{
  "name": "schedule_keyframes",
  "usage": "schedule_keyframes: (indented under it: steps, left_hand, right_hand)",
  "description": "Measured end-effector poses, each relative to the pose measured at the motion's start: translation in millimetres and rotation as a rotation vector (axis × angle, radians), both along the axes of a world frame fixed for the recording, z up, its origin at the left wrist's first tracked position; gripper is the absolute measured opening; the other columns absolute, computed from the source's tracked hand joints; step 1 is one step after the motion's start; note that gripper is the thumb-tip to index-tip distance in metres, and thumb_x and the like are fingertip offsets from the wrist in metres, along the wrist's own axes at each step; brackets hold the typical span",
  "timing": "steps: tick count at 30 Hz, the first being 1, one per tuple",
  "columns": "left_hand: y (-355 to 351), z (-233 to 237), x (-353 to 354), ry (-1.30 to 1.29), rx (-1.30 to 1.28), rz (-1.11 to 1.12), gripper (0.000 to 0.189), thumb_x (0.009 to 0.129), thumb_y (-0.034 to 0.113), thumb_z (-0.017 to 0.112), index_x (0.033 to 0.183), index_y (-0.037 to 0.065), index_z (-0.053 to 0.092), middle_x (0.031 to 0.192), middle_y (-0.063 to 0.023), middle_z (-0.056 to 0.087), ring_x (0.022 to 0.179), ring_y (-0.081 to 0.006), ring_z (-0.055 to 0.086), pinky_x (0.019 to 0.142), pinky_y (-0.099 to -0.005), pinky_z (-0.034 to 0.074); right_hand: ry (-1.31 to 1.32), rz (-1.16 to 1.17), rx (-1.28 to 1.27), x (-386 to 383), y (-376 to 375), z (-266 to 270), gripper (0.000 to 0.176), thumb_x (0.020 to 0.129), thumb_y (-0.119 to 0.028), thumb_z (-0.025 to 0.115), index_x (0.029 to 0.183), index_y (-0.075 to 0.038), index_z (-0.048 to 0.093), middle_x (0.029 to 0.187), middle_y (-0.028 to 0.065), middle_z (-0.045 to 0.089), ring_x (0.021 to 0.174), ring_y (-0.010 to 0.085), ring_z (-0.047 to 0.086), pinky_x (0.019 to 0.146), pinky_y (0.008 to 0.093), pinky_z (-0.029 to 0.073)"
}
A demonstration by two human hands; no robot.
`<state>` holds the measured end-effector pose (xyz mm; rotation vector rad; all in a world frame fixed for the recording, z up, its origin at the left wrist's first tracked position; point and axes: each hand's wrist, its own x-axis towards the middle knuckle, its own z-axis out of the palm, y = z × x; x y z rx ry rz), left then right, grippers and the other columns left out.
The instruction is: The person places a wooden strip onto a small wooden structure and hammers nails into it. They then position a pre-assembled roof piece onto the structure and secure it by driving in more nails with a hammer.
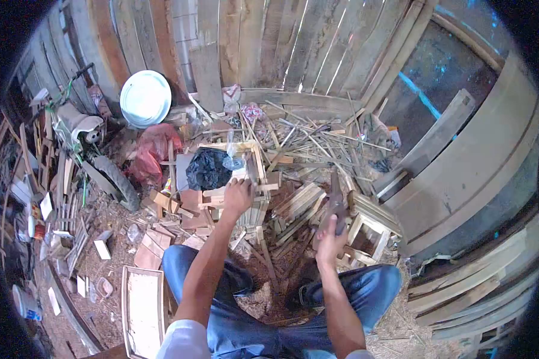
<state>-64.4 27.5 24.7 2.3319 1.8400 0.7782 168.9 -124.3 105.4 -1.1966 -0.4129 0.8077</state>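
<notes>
My left hand [238,196] is closed at a small wooden piece [266,187] that sticks out to its right, over the front edge of a wooden crate [212,200]. A black plastic bag [207,169] lies in the crate, just behind the hand. My right hand [331,239] is wrapped round the lower end of a dark tool [336,206], which points up and away; its exact kind is blurred. A light wooden frame [368,236] lies right of this hand, and stacked wood strips [299,203] are between the two hands.
Scattered sticks [317,140] lie before the plank wall [269,48]. A white round lid [145,99] leans at the back left above a red bag [156,152]. A motorbike [81,128] is at left, long boards [473,173] at right, and a shallow wooden tray [142,311] at lower left.
</notes>
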Motion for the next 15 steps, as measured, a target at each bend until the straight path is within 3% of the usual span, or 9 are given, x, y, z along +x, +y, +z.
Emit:
schedule_keyframes:
  steps: [3,5,7,9,11,12,15]
  left_hand:
    - [14,-20,4,0.008,0.020,0.003,0.025,0.084,0.027,0.057,0.091,0.004,0.064,0.093,-0.0157,0.066,0.094,-0.0333,0.059,0.081,-0.0479,0.045]
    - [14,-28,7,-0.016,-0.043,0.018,0.028,0.083,0.027,0.059,0.096,0.003,0.061,0.096,-0.0179,0.065,0.095,-0.0348,0.058,0.083,-0.0485,0.045]
    - [19,-27,7,-0.047,-0.101,0.057,0.036,0.082,0.031,0.061,0.102,0.002,0.058,0.102,-0.0194,0.063,0.099,-0.0368,0.056,0.085,-0.0500,0.044]
    - [22,-21,5,-0.066,-0.159,0.045,0.044,0.081,0.035,0.062,0.108,0.001,0.055,0.108,-0.0203,0.059,0.103,-0.0380,0.053,0.089,-0.0510,0.042]
    - [28,-23,7,-0.091,0.026,0.094,0.051,0.082,0.040,0.062,0.111,-0.001,0.054,0.112,-0.0214,0.055,0.106,-0.0383,0.050,0.093,-0.0510,0.039]
    - [34,-22,8,-0.125,0.011,0.120,0.052,0.084,0.041,0.059,0.112,-0.002,0.054,0.116,-0.0225,0.053,0.110,-0.0386,0.047,0.099,-0.0512,0.035]
    - [51,-29,14,-0.100,0.171,0.141,0.050,0.088,0.039,0.055,0.116,-0.003,0.052,0.117,-0.0228,0.052,0.115,-0.0383,0.045,0.105,-0.0522,0.030]
  right_hand:
    - [-0.076,0.130,-0.038,-6,-15,22,0.032,0.096,-0.037,0.058,0.093,-0.006,0.049,0.056,-0.0050,0.036,0.046,0.0069,0.036,0.041,0.0252,0.032]
    - [-0.161,0.232,-0.115,-7,-24,23,0.035,0.096,-0.040,0.057,0.089,-0.006,0.049,0.056,-0.0047,0.036,0.046,0.0069,0.036,0.042,0.0254,0.032]
    - [-0.015,0.344,-0.128,-5,-32,17,0.035,0.097,-0.040,0.055,0.092,-0.005,0.051,0.060,-0.0047,0.040,0.048,0.0064,0.040,0.042,0.0231,0.033]
    - [-0.067,0.336,-0.093,-13,-29,9,0.033,0.097,-0.038,0.056,0.085,-0.007,0.052,0.062,-0.0052,0.042,0.049,0.0062,0.041,0.042,0.0226,0.032]
    - [-0.205,0.431,-0.106,-21,-24,13,0.030,0.096,-0.036,0.057,0.086,-0.009,0.052,0.062,-0.0052,0.043,0.050,0.0055,0.042,0.042,0.0210,0.032]
    - [-0.097,0.407,-0.216,-23,-25,18,0.029,0.096,-0.035,0.059,0.086,-0.009,0.051,0.061,-0.0051,0.043,0.050,0.0050,0.041,0.043,0.0202,0.032]
    - [-0.101,0.341,-0.171,-25,-29,-5,0.029,0.095,-0.035,0.060,0.086,-0.009,0.052,0.060,-0.0052,0.043,0.049,0.0049,0.041,0.043,0.0203,0.032]
